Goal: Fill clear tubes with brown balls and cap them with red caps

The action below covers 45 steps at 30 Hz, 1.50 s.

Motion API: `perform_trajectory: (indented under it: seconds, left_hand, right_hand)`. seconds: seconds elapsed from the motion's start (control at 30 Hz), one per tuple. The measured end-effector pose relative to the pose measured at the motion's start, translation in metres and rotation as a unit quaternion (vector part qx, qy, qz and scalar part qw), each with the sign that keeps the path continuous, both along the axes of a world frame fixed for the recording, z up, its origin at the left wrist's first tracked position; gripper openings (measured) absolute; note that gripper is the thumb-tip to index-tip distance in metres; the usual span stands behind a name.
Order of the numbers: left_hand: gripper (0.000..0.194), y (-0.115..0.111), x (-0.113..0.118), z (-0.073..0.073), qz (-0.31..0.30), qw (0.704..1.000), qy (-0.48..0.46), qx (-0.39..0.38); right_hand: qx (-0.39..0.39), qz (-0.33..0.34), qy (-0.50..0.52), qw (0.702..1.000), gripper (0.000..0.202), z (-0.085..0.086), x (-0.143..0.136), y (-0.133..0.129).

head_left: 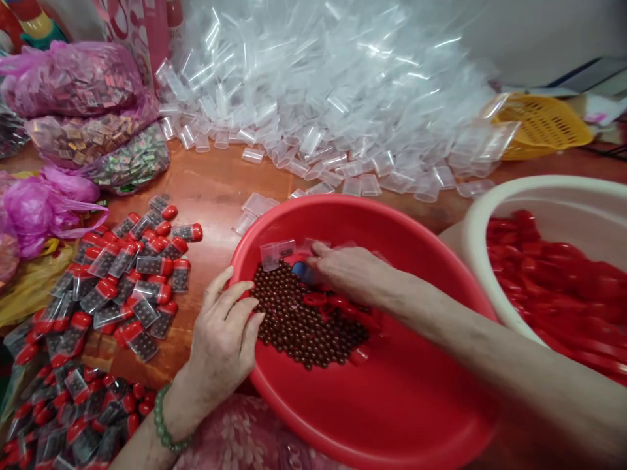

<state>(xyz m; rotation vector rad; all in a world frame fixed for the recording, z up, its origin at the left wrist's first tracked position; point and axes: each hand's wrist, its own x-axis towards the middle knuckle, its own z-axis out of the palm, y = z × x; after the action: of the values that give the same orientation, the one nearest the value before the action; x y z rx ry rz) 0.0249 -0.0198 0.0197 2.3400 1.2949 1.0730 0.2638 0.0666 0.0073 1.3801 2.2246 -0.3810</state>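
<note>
A red plastic basin (421, 385) stands in front of me, with a heap of small round brown balls (294, 320) inside. My left hand (223, 333) grips its left rim, fingers hooked over the edge. Inside the basin, my right hand (343, 267) is closed around a small blue object (302, 270), mostly hidden and slightly blurred, just above the balls. Clear plastic tubes (270, 256) lie at the far side of the balls. Red plastic pieces (337, 303) rest on the heap below my right hand.
Filled tubes with red caps (132, 281) are piled left of the basin. A large mound of clear tubes (318, 104) covers the back. Right, a white tub (475, 241) holds red plastic parts. Bags of small pieces (98, 98) and a yellow basket (548, 124) stand behind.
</note>
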Motion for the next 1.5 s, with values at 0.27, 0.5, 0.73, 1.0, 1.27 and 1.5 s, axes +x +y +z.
perform_trajectory:
  seconds: [0.27,0.5,0.73,1.0,1.27,1.5]
  left_hand:
    - [0.011,0.002,0.000,-0.002,0.004,0.999,-0.045,-0.023]
    - [0.011,0.003,0.001,-0.006,0.006,0.997,-0.069,-0.027]
    - [0.011,0.004,0.002,-0.007,0.004,0.996,-0.083,-0.019]
    - [0.012,0.002,0.002,-0.008,0.007,0.997,-0.066,-0.028]
    - [0.014,-0.001,-0.003,0.000,0.001,1.000,-0.005,-0.028]
    - [0.051,-0.009,-0.003,0.028,-0.180,0.975,0.095,-0.089]
  right_hand:
    - [0.016,-0.082,-0.057,0.995,0.034,0.005,0.004,0.002]
    - [0.057,-0.061,-0.008,0.996,0.037,0.002,-0.024,0.002]
    - [-0.027,0.011,0.114,0.993,0.029,-0.006,-0.059,-0.034]
    - [-0.242,-0.037,0.243,0.939,0.019,-0.004,-0.054,-0.055]
    - [-0.576,-0.260,0.465,0.620,0.033,-0.012,-0.035,-0.046]
    - [-0.516,-0.257,0.551,0.603,0.037,0.005,-0.026,-0.042]
